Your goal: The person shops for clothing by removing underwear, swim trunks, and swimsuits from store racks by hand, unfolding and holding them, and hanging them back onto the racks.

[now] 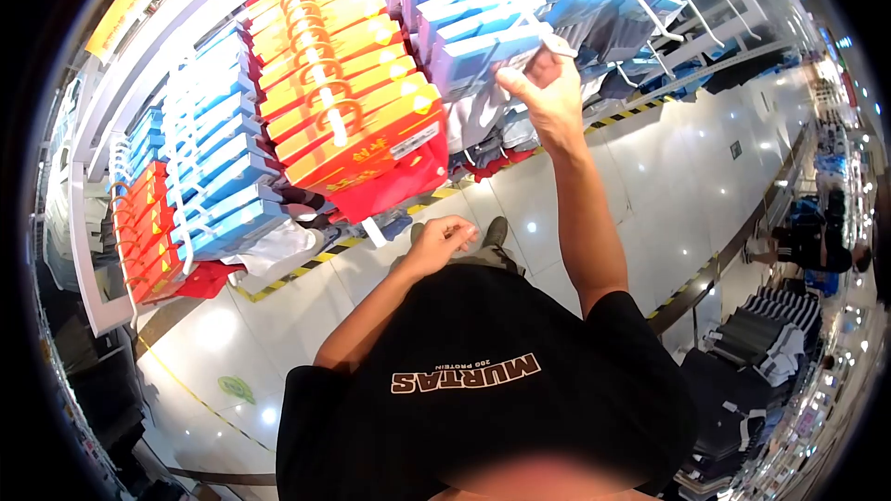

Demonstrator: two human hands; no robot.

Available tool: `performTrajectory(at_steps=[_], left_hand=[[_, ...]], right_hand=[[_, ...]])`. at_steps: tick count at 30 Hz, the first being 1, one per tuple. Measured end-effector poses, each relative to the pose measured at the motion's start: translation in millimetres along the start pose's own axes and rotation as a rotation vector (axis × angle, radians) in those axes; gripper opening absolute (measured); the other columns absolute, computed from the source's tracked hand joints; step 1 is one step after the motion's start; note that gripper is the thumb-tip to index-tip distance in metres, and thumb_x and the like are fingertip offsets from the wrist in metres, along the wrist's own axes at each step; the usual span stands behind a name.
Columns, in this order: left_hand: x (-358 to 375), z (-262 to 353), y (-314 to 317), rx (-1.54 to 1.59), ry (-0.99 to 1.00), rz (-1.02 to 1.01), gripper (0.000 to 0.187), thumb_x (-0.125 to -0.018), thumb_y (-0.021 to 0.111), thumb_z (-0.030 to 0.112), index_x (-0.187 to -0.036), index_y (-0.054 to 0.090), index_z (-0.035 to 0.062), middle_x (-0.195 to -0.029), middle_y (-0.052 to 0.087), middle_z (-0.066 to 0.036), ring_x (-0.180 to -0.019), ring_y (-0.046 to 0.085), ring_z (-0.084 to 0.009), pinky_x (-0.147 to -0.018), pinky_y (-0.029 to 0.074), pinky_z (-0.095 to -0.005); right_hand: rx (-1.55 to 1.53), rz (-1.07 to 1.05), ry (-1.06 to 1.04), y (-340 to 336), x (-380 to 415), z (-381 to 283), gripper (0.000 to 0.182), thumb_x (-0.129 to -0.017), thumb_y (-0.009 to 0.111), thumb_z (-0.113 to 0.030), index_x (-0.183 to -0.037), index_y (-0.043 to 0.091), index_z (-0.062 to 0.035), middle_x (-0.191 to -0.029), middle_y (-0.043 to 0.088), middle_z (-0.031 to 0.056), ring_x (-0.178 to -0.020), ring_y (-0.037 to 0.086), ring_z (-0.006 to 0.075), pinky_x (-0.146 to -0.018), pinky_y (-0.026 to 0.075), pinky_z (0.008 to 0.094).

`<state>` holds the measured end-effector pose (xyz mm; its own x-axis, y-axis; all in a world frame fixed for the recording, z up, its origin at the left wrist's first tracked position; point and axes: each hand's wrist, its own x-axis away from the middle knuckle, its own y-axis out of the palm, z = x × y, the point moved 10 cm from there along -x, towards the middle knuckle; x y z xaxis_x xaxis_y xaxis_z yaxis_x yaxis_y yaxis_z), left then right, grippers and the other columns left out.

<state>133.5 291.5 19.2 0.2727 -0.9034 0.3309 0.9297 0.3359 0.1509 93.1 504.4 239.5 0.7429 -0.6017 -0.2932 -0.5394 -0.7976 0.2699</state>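
My right hand (549,88) reaches up to a row of light-blue packages hanging on the rack. Its thumb and fingers close on the right edge of the front blue package (487,57), beside a white hook end. Grey and white cloth hangs below that package. My left hand (444,243) is held low in front of my body, fingers curled in, with nothing visible in it. Nearest to it is a row of orange-and-yellow boxed packages (371,153), with red cloth (394,187) hanging beneath the front one.
More blue packages (227,223) and red-orange packages (144,237) hang on the left. White hooks (668,35) stick out at upper right. Yellow-black tape (297,271) edges the tiled floor (520,213). Folded dark clothes (733,390) are stacked at right, and a person (817,246) is farther off.
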Motion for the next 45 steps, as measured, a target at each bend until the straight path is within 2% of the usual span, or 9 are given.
performTrajectory(at_steps=[5,13,20,23,26,33,40,44,45], left_hand=[[-21,1,29,0.095,0.052,0.097,0.026,-0.099,0.055,0.020,-0.104,0.065,-0.0029,-0.091,0.068,-0.007,-0.077,0.061,-0.0116,-0.072,0.049,-0.0264],[-44,10,84,0.248,0.086,0.102,0.033,-0.098,0.056,0.018,-0.123,0.057,-0.0028,-0.112,0.065,-0.012,-0.098,0.064,-0.0181,-0.082,0.050,-0.0306],[-45,77,81,0.188,0.531,0.430,0.069,-0.085,0.074,0.012,-0.140,0.034,-0.0017,-0.135,0.048,-0.009,-0.123,0.047,-0.0156,-0.097,0.044,-0.0314],[-51,88,89,0.281,0.474,0.470,0.045,-0.089,0.071,0.015,-0.127,0.053,-0.0027,-0.119,0.061,-0.006,-0.107,0.057,-0.0131,-0.092,0.046,-0.0285],[-59,47,93,0.078,0.152,0.504,0.032,-0.090,0.069,0.016,-0.114,0.063,-0.0040,-0.103,0.067,-0.003,-0.094,0.061,-0.0106,-0.084,0.048,-0.0263],[-54,38,113,0.523,0.188,0.547,0.026,-0.094,0.064,0.018,-0.112,0.063,-0.0020,-0.099,0.068,-0.004,-0.083,0.062,-0.0090,-0.077,0.050,-0.0258],[-55,17,101,0.611,0.046,0.549,0.021,-0.095,0.064,0.022,-0.100,0.065,0.0016,-0.089,0.066,-0.001,-0.076,0.058,-0.0066,-0.068,0.047,-0.0242],[-48,5,92,0.571,0.038,0.548,0.023,-0.095,0.065,0.024,-0.101,0.065,0.0022,-0.085,0.063,0.001,-0.074,0.053,-0.0044,-0.064,0.043,-0.0229],[-48,2,90,0.603,0.036,0.531,0.023,-0.095,0.065,0.024,-0.102,0.065,0.0022,-0.086,0.063,0.001,-0.075,0.053,-0.0042,-0.065,0.043,-0.0226]], right_hand=[[0.046,-0.142,0.133,-9,6,-11,0.027,-0.084,0.073,-0.004,-0.110,0.064,0.0009,-0.100,0.069,0.0055,-0.091,0.063,0.0103,-0.083,0.051,0.0256],[0.177,-0.495,-0.082,-30,19,-81,0.025,-0.083,0.077,-0.010,-0.102,0.065,-0.0004,-0.092,0.068,0.0027,-0.083,0.060,0.0069,-0.075,0.049,0.0238],[-0.350,-0.289,0.419,-91,51,-2,0.030,-0.089,0.069,-0.014,-0.113,0.060,0.0030,-0.105,0.067,0.0070,-0.090,0.063,0.0115,-0.081,0.051,0.0272],[-0.445,-0.159,0.618,-119,85,56,0.031,-0.094,0.063,-0.020,-0.116,0.059,0.0009,-0.108,0.066,0.0077,-0.096,0.064,0.0144,-0.086,0.050,0.0299],[-0.475,-0.049,0.785,-147,117,100,0.030,-0.096,0.059,-0.023,-0.116,0.060,-0.0005,-0.109,0.067,0.0082,-0.096,0.065,0.0156,-0.086,0.051,0.0314],[-0.270,-0.119,1.099,-172,199,162,0.040,-0.092,0.066,-0.028,-0.118,0.058,0.0011,-0.113,0.065,0.0129,-0.099,0.064,0.0180,-0.087,0.051,0.0312],[0.390,0.085,0.561,-202,194,125,0.050,-0.085,0.076,-0.025,-0.124,0.055,-0.0026,-0.116,0.059,0.0117,-0.108,0.056,0.0199,-0.089,0.047,0.0341],[0.094,-0.312,0.779,-130,210,102,0.042,-0.082,0.077,-0.017,-0.117,0.060,-0.0024,-0.108,0.063,0.0078,-0.102,0.058,0.0177,-0.086,0.048,0.0334],[0.320,-0.467,0.558,-111,204,90,0.043,-0.083,0.074,-0.009,-0.121,0.057,0.0009,-0.110,0.063,0.0079,-0.098,0.060,0.0168,-0.088,0.049,0.0308]])
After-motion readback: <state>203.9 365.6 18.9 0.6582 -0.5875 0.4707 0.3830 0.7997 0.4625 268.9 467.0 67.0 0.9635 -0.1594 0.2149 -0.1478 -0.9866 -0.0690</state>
